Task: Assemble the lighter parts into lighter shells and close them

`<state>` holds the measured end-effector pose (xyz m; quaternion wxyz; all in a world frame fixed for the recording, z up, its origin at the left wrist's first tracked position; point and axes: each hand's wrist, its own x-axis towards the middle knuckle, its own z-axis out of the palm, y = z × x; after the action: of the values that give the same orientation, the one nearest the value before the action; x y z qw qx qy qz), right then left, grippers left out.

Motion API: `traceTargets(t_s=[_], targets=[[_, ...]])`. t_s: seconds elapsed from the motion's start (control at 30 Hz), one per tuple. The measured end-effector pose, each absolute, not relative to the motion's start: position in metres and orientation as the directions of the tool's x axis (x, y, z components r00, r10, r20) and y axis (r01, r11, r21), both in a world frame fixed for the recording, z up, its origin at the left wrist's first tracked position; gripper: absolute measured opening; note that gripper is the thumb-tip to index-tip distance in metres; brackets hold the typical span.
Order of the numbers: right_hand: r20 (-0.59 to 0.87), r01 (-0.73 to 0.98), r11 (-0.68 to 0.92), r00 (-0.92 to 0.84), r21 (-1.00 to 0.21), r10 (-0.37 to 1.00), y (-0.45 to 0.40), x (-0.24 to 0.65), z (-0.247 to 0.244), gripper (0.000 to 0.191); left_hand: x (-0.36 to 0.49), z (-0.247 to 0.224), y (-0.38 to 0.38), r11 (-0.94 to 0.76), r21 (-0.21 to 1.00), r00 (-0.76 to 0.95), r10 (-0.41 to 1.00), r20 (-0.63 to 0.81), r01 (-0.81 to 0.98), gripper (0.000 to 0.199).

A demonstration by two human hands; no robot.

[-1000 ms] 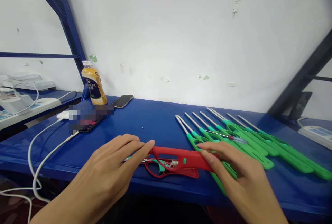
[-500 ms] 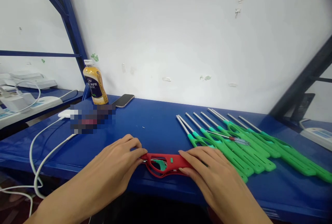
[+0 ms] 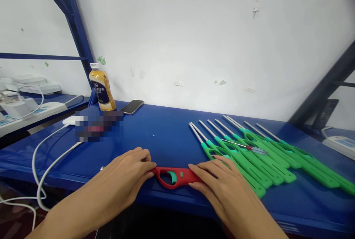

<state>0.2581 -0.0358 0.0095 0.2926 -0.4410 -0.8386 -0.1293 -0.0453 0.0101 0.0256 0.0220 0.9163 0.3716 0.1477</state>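
Note:
A red lighter body point(image 3: 186, 176) with a green trigger lies level at the table's front edge, between my hands. My left hand point(image 3: 136, 172) pinches its left end near the trigger loop. Around its right end close the thumb and fingers of my right hand point(image 3: 219, 180). A bit of metal point(image 3: 102, 168) shows just behind my left forearm; the rest of it is hidden. Right of my right hand, several green lighters point(image 3: 249, 157) with metal tubes lie side by side, and a screwdriver point(image 3: 252, 148) with a clear and red handle rests on them.
On the blue table point(image 3: 166, 135), a juice bottle point(image 3: 102, 89) stands at the back left beside a phone point(image 3: 133, 106). A blurred dark item point(image 3: 100, 126) and white cables point(image 3: 37, 165) lie at the left. Blue frame posts rise on both sides before a white wall.
The red body's halves, apart along the lower edge before, are now closed together. Metal has come into view behind my left forearm. Both hands keep their hold, with the body slightly turned.

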Motion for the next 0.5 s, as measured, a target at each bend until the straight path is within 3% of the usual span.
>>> traceTargets(t_s=[0.33, 0.5], targets=[[0.560, 0.815, 0.576, -0.447, -0.066, 0.697, -0.0378, 0.2577, 0.0116, 0.039, -0.0407, 0.0294, 0.0039, -0.701, 0.174, 0.660, 0.711, 0.244, 0.691, 0.028], [0.548, 0.812, 0.584, -0.483, -0.011, 0.683, -0.0373, 0.2564, 0.0116, 0.037, -0.0389, 0.0217, 0.0077, -0.718, 0.125, 0.657, 0.683, 0.319, 0.685, 0.029]])
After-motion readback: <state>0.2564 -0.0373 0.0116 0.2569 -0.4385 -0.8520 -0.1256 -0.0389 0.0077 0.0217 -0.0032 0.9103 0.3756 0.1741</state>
